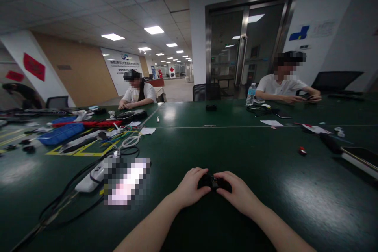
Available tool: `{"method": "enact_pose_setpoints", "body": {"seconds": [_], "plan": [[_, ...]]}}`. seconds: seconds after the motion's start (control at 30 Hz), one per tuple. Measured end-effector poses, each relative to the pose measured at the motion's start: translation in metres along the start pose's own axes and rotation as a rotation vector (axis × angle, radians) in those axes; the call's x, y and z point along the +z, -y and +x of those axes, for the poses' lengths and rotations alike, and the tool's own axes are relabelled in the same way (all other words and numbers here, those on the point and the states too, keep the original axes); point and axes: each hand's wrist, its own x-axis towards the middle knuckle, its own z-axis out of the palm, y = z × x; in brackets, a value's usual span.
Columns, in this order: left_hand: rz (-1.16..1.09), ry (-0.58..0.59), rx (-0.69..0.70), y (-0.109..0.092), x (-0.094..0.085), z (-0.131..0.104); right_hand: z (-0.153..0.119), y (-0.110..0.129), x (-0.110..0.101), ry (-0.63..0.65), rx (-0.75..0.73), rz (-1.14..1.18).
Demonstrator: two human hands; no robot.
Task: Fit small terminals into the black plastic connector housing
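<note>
A small black object (215, 182) lies low in the middle of the head view, on or just above the dark green table (183, 145). My left hand (191, 188) grips its left end, fingers along the far side and thumb on the near side. On its right end my right hand (236, 191) closes in the same way. The two thumbs are a little apart, and the object's middle shows between them. Its ends are hidden by my fingers, and its details are too dark to make out.
Left of my hands are a bright, blurred-out phone-like item (128, 183), a white power strip (94, 175), cables and a blue tray (61, 133). A red item (302, 151) and a bottle (251, 94) stand to the right. Two people sit across the table.
</note>
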Motion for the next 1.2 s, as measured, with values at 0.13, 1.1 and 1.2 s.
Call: {"method": "enact_pose_setpoints", "body": {"seconds": [0.13, 1.1, 1.2], "plan": [[-0.02, 0.007, -0.012, -0.0028, -0.0023, -0.0007, 0.0003, -0.0019, 0.0005, 0.008, 0.0, 0.006], [0.04, 0.009, 0.0, -0.0036, -0.0017, 0.0009, 0.0003, -0.0025, 0.0006, 0.003, 0.002, 0.02], [0.036, 0.008, 0.01, -0.0026, -0.002, 0.0004, 0.0002, -0.0039, 0.0008, 0.006, 0.006, 0.014]]}}
